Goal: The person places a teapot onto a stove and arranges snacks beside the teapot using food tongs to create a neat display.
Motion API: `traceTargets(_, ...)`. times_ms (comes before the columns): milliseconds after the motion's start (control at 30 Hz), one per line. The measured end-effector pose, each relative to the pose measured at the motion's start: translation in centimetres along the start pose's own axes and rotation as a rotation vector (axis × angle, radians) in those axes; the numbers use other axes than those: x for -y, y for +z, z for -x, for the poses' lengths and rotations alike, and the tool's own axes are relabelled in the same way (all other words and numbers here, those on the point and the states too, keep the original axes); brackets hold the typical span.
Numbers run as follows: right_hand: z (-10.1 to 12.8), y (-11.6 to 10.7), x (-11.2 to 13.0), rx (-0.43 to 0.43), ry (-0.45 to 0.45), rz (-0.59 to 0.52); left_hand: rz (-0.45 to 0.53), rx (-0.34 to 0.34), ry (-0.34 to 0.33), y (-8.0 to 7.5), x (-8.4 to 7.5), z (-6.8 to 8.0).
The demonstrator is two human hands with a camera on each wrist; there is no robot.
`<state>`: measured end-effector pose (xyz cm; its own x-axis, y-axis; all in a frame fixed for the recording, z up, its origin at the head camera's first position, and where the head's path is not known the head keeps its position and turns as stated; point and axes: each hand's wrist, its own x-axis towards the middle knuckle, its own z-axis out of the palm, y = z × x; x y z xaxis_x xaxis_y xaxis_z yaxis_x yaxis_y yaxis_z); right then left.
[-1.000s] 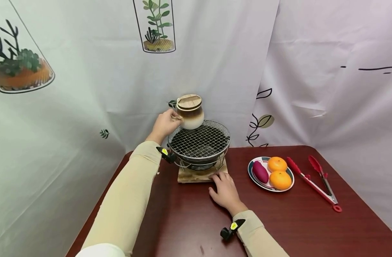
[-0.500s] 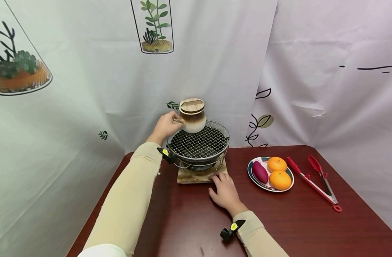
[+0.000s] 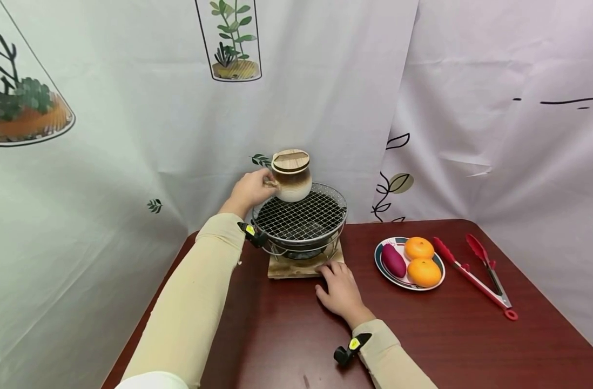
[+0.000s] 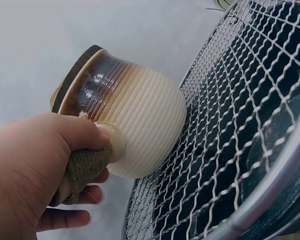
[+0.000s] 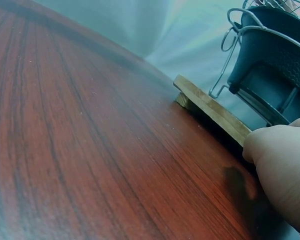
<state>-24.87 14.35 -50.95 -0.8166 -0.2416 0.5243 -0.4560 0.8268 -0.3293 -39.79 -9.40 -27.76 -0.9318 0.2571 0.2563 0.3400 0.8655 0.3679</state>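
My left hand grips the twine-wrapped side handle of a small ceramic pot, thumb on top and fingers beneath. The ribbed pot fades from brown to cream and wears a wooden lid. Its base is right at the wire mesh of a round tabletop grill, toward the back left. Under the grill lies a wooden board. My right hand rests at the board's front right corner with relaxed fingers; in the right wrist view its fingertips are partly hidden.
To the right on the dark red table stands a plate with two oranges and a purple sweet potato. Beyond it lie red-tipped tongs. A printed curtain hangs behind the table.
The pot has come down and slightly right onto the grill mesh in my left hand, then stays nearly still over the last half second. My right hand has not moved.
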Motion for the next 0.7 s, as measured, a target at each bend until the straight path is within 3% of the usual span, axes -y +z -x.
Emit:
traceTargets(467, -0.1, -0.1, 0.1, -0.021, -0.017, -0.004, 0.037, -0.011, 0.039, -0.3, 0.8, -0.2)
traceTargets(700, 0.1, 0.1, 0.0, -0.025, -0.022, 0.005, -0.061, -0.033, 0.07, -0.6, 1.0, -0.3)
